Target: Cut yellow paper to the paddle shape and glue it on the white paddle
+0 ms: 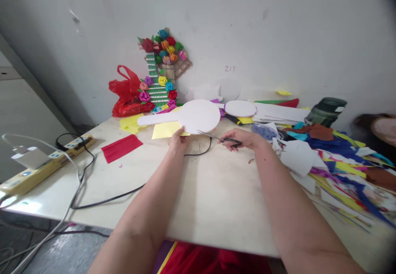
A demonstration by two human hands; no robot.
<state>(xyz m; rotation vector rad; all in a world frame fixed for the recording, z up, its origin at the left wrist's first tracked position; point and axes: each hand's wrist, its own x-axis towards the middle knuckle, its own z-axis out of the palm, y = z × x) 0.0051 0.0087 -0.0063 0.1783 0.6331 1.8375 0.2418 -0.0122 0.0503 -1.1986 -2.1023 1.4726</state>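
Observation:
My left hand (177, 138) pinches the near edge of a white paddle-shaped cutout (188, 116), a round disc with a long handle pointing left. It is held just above the table (216, 199). My right hand (241, 138) is closed on a pair of dark-handled scissors (220, 138), whose blades point left and reach the disc's lower right edge. A yellow paper sheet (165, 130) lies under the cutout.
A second white oval (240, 108) and paper stacks lie behind. Coloured paper scraps (340, 158) cover the right side. A red sheet (121, 147), a power strip (40, 164) and black cable (105, 199) are on the left. A paper flower decoration (162, 69) and red bag (128, 92) stand against the wall.

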